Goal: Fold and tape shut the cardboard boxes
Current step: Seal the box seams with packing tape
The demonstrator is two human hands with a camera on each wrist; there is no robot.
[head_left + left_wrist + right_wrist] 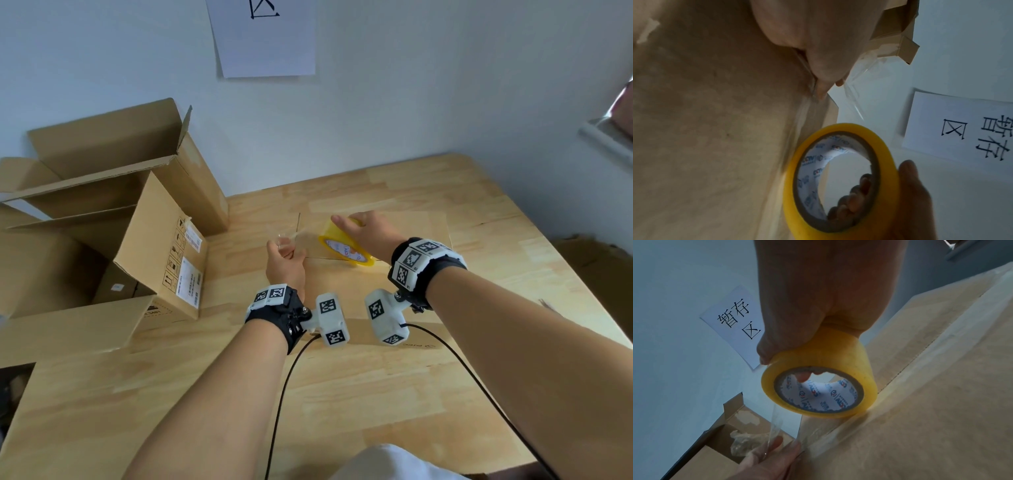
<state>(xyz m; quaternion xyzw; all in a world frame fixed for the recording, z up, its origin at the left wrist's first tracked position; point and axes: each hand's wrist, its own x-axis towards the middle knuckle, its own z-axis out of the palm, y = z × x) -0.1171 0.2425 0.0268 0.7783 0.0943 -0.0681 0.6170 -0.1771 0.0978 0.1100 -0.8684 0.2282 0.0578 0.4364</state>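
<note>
Tape roll (818, 386) core holds right hand (818, 288) fingertips, wrist view only.

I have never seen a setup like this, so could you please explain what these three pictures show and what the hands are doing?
No robot here: a person wears one camera on the head and one on each wrist. The big picture is the head view, looking down at a wooden table; the other two look along each hand.

The right hand grips a yellow tape roll, fingers hooked through its core, with its rim on a closed cardboard box. The left hand pinches the clear tape end pulled from the roll, near the box's edge.

To the left stand open cardboard boxes. A paper sign hangs on the wall.
</note>
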